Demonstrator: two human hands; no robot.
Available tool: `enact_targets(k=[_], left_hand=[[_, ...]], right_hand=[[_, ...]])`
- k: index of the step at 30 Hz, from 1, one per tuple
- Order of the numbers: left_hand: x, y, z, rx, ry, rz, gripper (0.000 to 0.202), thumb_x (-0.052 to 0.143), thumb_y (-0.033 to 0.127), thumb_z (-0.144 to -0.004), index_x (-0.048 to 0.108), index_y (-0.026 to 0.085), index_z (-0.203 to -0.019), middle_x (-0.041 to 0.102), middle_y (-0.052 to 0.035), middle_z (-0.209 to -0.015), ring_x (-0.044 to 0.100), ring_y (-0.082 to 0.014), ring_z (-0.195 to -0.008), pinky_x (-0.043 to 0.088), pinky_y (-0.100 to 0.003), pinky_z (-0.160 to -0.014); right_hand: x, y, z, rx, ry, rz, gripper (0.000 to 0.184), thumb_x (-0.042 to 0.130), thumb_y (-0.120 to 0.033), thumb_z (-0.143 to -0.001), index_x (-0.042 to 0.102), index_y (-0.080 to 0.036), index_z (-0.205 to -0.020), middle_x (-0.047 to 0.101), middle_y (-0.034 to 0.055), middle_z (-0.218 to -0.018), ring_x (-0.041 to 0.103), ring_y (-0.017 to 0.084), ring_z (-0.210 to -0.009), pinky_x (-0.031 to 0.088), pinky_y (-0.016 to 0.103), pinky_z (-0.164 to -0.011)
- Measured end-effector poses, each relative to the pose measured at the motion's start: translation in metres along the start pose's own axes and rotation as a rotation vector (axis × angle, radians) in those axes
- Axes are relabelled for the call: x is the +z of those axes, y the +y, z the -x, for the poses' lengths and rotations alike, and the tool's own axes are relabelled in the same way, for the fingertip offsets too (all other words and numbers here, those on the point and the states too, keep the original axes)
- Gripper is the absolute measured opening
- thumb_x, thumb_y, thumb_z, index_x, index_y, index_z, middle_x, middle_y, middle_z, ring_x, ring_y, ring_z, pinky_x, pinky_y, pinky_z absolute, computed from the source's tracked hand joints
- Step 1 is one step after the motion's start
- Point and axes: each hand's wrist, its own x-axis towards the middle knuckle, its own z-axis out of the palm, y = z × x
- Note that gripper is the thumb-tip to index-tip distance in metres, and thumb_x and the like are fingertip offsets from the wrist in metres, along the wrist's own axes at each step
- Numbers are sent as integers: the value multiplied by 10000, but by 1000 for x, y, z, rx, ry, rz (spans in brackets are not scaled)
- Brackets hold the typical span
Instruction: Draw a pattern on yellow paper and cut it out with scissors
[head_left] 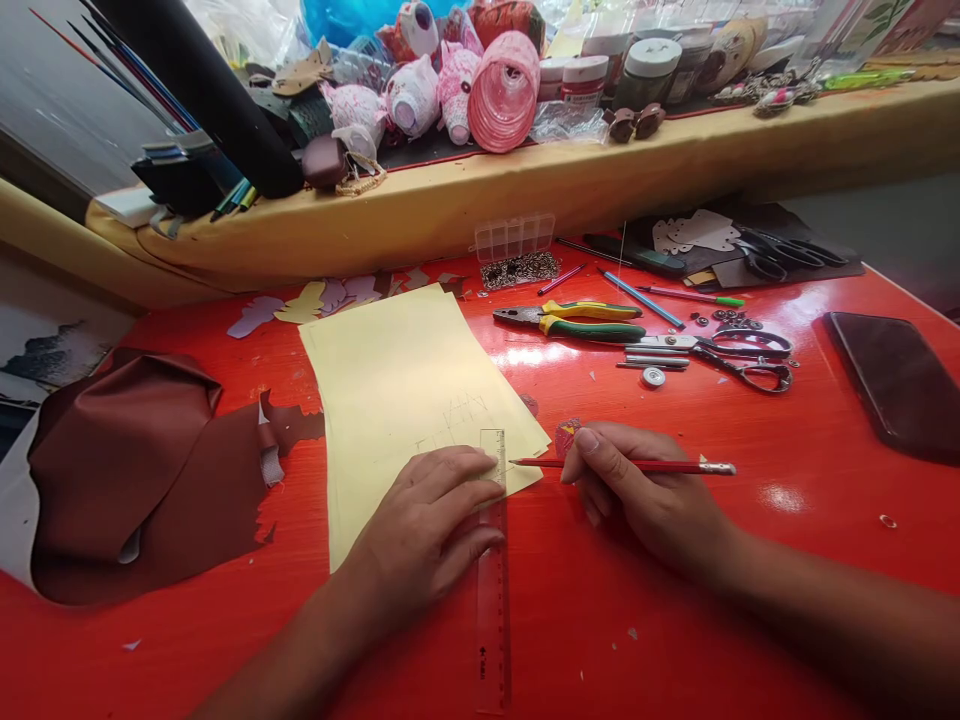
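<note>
My left hand [427,530] lies flat over the lower edge of a sheet of pale yellow paper [405,400], its fingertips pressing on a clear red ruler [493,600]. The ruler runs straight toward me and past the paper's edge. Faint pencil lines [457,425] show on the paper beside it. My right hand [637,490] grips a red pencil [622,465] with its point close to the ruler, on the right. A small scrap of red and pink material [566,437] sits just beyond my right fingers.
The red table [600,620] holds brown leather [135,480] at left, with pliers [570,322], scissors [742,360] and a dark phone [892,385] at right. A small compartment box [514,240] stands at the back, below a yellow-edged shelf [480,200] crowded with craft pieces.
</note>
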Motion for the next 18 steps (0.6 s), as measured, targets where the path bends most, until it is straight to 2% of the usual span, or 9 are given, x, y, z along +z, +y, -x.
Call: enact_targets(k=[18], left_hand=[[1, 0, 0, 13, 21, -20, 267, 633, 251, -1065, 625, 222, -1330, 672, -122, -1407, 607, -277, -1338, 496, -481, -1110]], right_hand=[[2, 1, -1, -29, 1, 93, 450, 566, -529, -1111, 733, -206, -845, 599, -33, -558, 585, 155, -536, 461, 298, -588]])
